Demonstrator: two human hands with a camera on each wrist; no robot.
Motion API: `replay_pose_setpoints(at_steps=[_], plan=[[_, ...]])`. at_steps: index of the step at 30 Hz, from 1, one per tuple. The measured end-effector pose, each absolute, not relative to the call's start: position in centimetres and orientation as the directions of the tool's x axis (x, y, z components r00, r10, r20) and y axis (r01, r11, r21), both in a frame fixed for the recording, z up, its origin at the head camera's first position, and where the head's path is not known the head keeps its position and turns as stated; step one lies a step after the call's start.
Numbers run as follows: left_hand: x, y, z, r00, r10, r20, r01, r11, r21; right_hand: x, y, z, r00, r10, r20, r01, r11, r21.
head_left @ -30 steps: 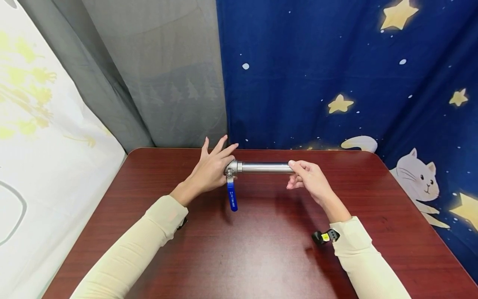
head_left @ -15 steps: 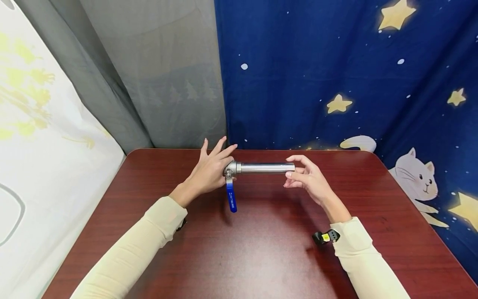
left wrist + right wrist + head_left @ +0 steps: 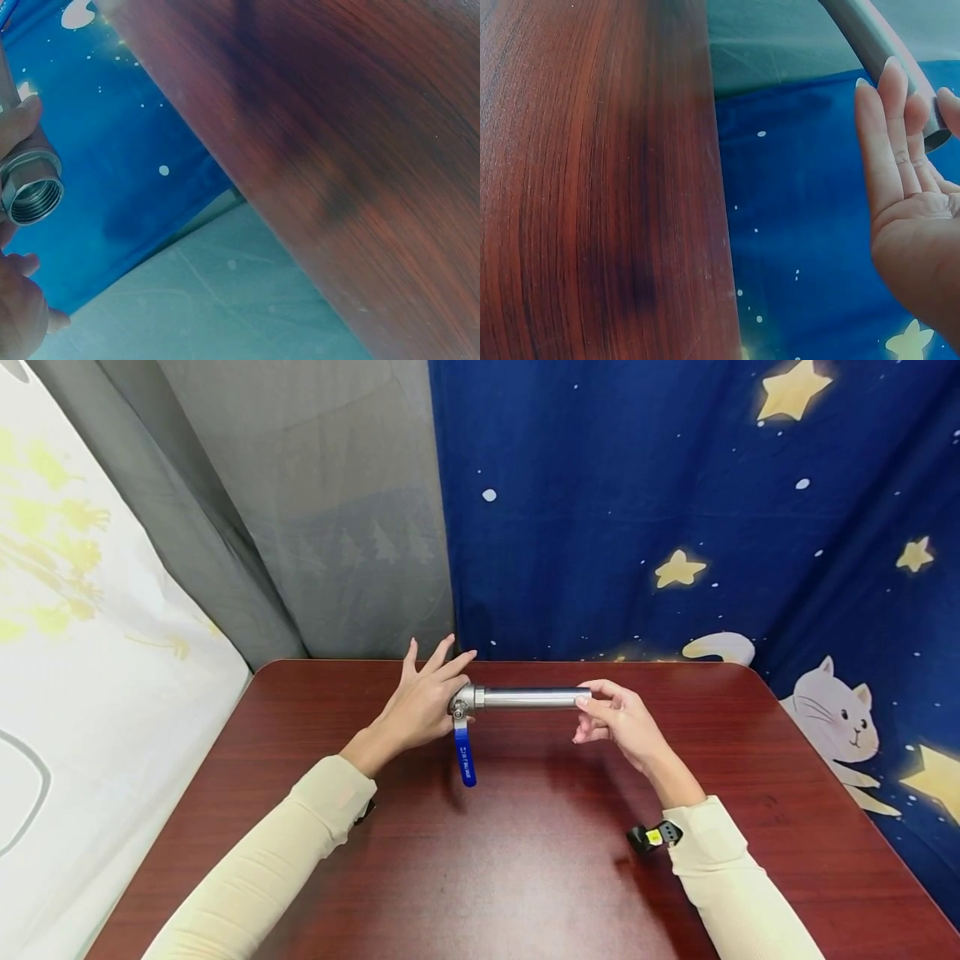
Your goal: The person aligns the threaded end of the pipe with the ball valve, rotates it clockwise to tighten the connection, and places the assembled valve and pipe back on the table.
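Observation:
A metal ball valve (image 3: 467,696) with a blue lever handle (image 3: 466,758) is held above the table by my left hand (image 3: 423,703). Thumb and part of the fingers grip the valve body, while other fingers spread away from it. The left wrist view shows the valve's threaded open end (image 3: 34,196). A shiny metal pipe (image 3: 532,697) runs rightward from the valve, level in the head view. At its free end my right hand (image 3: 624,720) pinches the pipe between thumb and fingers. In the right wrist view the hollow pipe end (image 3: 937,140) shows beside the fingers.
Beneath both hands lies a reddish-brown wooden table (image 3: 480,860). Behind its far edge hang a grey curtain (image 3: 360,510) and a blue star-patterned curtain (image 3: 585,527). A white patterned cloth (image 3: 90,693) hangs on the left. Small black devices (image 3: 652,836) sit at the wrists.
My right thumb and fingers parted around the pipe end half a second ago and now close on it again. The left hand and valve stay almost in place.

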State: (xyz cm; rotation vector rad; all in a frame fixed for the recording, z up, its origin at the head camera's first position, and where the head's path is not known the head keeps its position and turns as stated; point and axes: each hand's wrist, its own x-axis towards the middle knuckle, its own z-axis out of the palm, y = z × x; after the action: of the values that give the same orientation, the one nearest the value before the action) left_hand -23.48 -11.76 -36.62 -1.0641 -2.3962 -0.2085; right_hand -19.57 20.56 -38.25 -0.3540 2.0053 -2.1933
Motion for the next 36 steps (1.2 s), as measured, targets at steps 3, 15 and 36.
replay_pose_setpoints(at_steps=[3,15,36], plan=[[-23.51,-11.68,-36.58,-0.56,0.651,0.512,0.732,0.678,-0.062,-19.6,20.47,-38.27,-0.97,-0.238,0.055,-0.036,-0.082,-0.996],[-23.34,-11.59,-36.47,-0.561,0.655,0.506,0.732,0.678,-0.065,-19.54,20.31,-38.36,-0.982,-0.186,0.047,-0.045,-0.018,-0.999],[-23.16,-11.62,-36.43,-0.555,0.653,0.515,0.733,0.677,-0.069,-19.34,20.74,-38.41,-0.963,-0.251,0.095,-0.075,-0.088,-0.993]])
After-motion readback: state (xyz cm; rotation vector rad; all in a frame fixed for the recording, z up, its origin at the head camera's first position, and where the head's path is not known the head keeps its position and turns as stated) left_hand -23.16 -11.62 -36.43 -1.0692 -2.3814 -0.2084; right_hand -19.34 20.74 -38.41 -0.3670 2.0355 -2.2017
